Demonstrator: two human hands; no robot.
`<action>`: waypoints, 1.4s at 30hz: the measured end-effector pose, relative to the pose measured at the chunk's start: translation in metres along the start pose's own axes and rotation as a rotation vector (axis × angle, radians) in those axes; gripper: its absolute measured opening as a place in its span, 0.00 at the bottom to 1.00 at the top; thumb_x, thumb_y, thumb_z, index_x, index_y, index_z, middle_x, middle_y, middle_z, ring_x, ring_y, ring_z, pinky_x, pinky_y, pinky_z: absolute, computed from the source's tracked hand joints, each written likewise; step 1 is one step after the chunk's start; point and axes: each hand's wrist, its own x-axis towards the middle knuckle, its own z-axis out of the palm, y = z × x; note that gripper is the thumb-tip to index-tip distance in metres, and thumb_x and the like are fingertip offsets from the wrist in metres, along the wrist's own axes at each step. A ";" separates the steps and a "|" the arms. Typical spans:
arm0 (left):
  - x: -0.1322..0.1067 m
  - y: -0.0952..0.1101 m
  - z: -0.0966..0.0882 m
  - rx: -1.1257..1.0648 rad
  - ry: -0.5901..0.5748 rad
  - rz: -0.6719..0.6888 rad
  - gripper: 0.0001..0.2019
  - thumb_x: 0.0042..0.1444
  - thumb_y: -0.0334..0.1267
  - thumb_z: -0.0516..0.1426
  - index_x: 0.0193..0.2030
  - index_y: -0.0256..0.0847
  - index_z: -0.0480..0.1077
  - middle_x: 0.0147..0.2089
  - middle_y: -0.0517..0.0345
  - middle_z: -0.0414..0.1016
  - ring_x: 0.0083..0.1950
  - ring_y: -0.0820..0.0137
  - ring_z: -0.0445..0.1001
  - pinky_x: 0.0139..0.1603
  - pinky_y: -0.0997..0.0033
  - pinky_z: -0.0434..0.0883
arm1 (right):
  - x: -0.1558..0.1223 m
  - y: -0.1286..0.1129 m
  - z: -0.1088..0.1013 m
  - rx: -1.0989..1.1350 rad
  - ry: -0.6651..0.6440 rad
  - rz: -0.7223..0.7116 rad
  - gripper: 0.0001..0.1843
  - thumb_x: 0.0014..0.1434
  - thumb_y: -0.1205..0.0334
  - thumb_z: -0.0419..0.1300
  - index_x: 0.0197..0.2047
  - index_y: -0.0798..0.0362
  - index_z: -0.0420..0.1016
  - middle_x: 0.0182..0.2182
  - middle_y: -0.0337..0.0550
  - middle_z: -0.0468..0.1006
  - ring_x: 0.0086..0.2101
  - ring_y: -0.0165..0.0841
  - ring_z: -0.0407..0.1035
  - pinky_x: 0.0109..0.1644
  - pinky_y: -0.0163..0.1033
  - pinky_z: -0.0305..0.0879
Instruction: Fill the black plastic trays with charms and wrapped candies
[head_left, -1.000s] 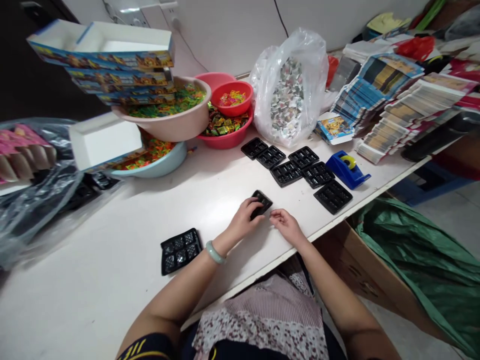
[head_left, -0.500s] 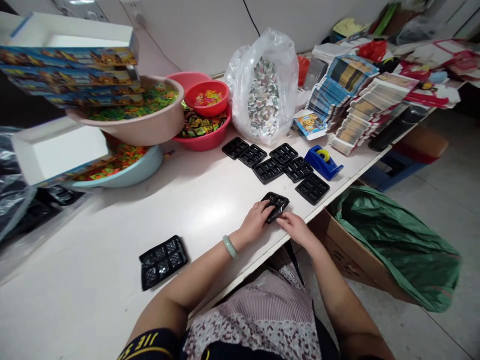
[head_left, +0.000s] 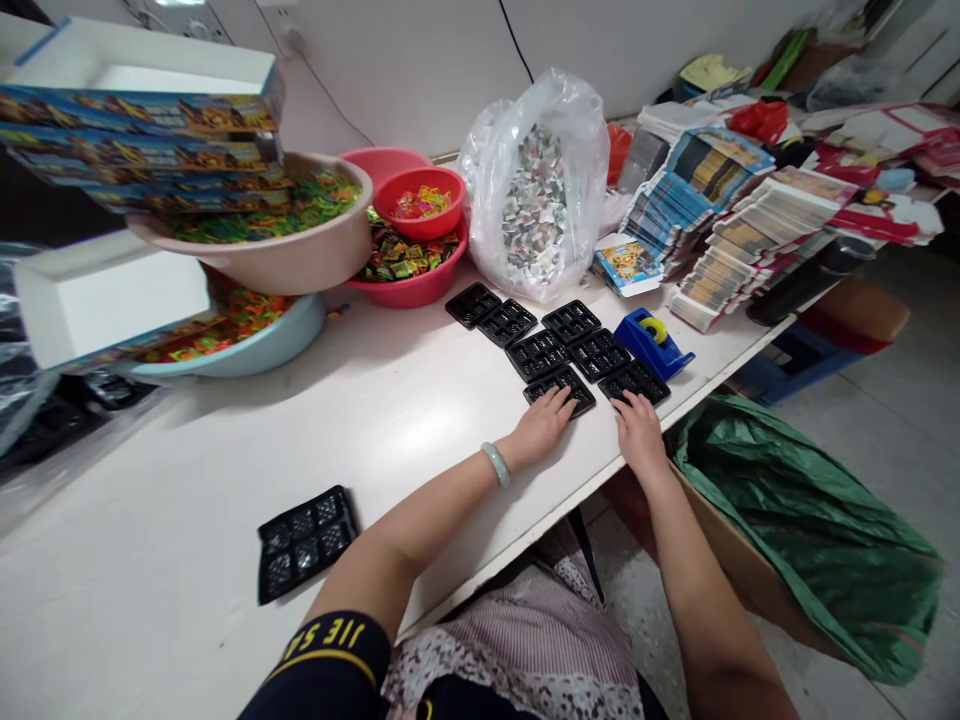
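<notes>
My left hand [head_left: 541,428] rests its stretched fingers on a black plastic compartment tray [head_left: 574,384] lying flat on the table. To its right, my right hand [head_left: 641,432] touches the near edge of another black tray [head_left: 641,378] with its fingertips, fingers extended. Both hands look open, not wrapped round anything; the thumbs are partly hidden. Several more black trays, such as one beyond my left hand [head_left: 538,354], lie side by side in slanting rows. A separate stack of black trays [head_left: 307,540] sits near my left forearm.
A blue tape dispenser [head_left: 651,345] stands right of the trays. Behind are a clear bag [head_left: 480,225] of small packets, a red basin [head_left: 420,290] and stacked printed cartons [head_left: 720,160]. Box trays [head_left: 150,110] rest on a beige basin [head_left: 330,260] at left. A green sack [head_left: 810,530] lies beyond the table edge.
Both hands have moved forward and right. The black tray they were holding near the table's front edge now lies against the other trays, and my right hand has shifted to the neighbouring tray.
</notes>
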 end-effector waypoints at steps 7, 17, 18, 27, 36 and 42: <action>0.023 0.011 0.005 0.075 0.013 -0.180 0.21 0.63 0.36 0.47 0.61 0.31 0.62 0.67 0.38 0.56 0.67 0.49 0.54 0.61 0.45 0.59 | 0.009 0.014 0.007 0.092 0.076 -0.149 0.18 0.61 0.65 0.46 0.45 0.55 0.76 0.53 0.56 0.70 0.59 0.45 0.56 0.62 0.57 0.56; -0.099 -0.017 -0.097 -0.049 0.188 -0.176 0.23 0.60 0.42 0.52 0.62 0.41 0.59 0.64 0.41 0.60 0.64 0.56 0.59 0.60 0.47 0.62 | -0.015 -0.009 -0.020 0.388 0.241 -0.043 0.15 0.61 0.57 0.51 0.43 0.53 0.76 0.48 0.53 0.74 0.52 0.42 0.66 0.57 0.54 0.61; -0.136 -0.027 -0.114 -0.016 0.236 -0.257 0.22 0.60 0.42 0.53 0.61 0.43 0.59 0.62 0.42 0.61 0.63 0.57 0.60 0.59 0.48 0.63 | -0.021 -0.016 -0.024 0.455 0.237 -0.013 0.15 0.60 0.56 0.52 0.43 0.53 0.76 0.46 0.53 0.75 0.49 0.41 0.68 0.56 0.53 0.63; -0.381 0.010 -0.142 0.193 0.059 -0.753 0.29 0.48 0.48 0.63 0.57 0.43 0.65 0.65 0.41 0.55 0.65 0.48 0.54 0.60 0.43 0.60 | -0.085 -0.156 -0.002 0.983 -0.467 0.041 0.15 0.55 0.51 0.59 0.42 0.51 0.76 0.35 0.44 0.78 0.33 0.33 0.72 0.39 0.41 0.70; -0.337 0.001 -0.109 0.184 0.156 -0.746 0.11 0.61 0.31 0.47 0.41 0.38 0.71 0.50 0.44 0.71 0.52 0.59 0.68 0.52 0.54 0.67 | -0.143 -0.272 0.043 1.028 -0.929 -0.056 0.17 0.52 0.58 0.60 0.46 0.50 0.74 0.41 0.44 0.78 0.35 0.32 0.72 0.44 0.42 0.68; -0.319 -0.031 -0.120 0.112 0.129 -0.895 0.44 0.38 0.50 0.67 0.62 0.39 0.58 0.67 0.36 0.51 0.66 0.41 0.51 0.59 0.39 0.57 | -0.139 -0.253 0.031 1.103 -0.862 0.133 0.16 0.49 0.57 0.62 0.42 0.50 0.75 0.40 0.45 0.79 0.37 0.34 0.72 0.46 0.44 0.68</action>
